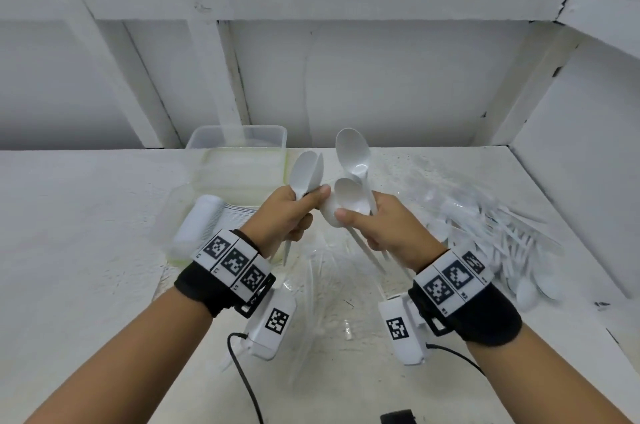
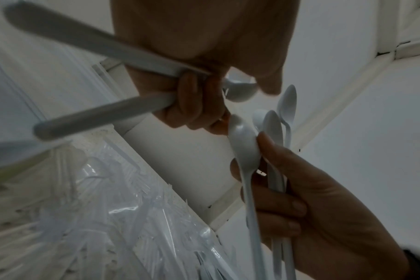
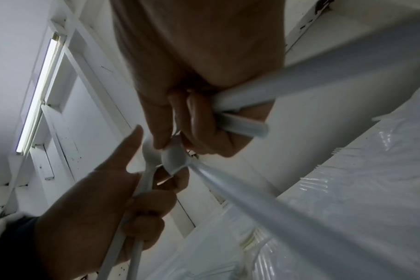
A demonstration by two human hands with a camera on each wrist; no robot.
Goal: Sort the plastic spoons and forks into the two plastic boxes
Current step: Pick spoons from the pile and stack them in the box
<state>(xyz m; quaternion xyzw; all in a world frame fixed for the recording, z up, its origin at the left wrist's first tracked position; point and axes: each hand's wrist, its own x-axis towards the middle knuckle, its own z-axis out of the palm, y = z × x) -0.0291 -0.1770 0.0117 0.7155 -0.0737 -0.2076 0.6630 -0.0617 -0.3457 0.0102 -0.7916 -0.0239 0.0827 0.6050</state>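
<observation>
Above the table's middle, my left hand (image 1: 311, 205) grips two white plastic spoons (image 1: 306, 171) by their handles, bowls pointing up. Right beside it, my right hand (image 1: 349, 219) grips several white spoons (image 1: 353, 153) in a loose bunch, its thumb across one bowl. The two hands almost touch. In the left wrist view my left hand (image 2: 194, 98) is curled round two handles (image 2: 96, 115), and my right hand (image 2: 300, 199) holds its spoons (image 2: 244, 144). The right wrist view has my right hand (image 3: 187, 121) pinching a spoon bowl (image 3: 173, 157). Two clear plastic boxes stand at the back left, a far one (image 1: 239, 128) and a near one (image 1: 176, 195).
A large heap of white cutlery (image 1: 502, 233) lies on the right of the table, partly under clear wrapping. The near box holds a stack of white cutlery (image 1: 201, 223). White walls close in the back and right. Cables from the wrist cameras hang near the front edge.
</observation>
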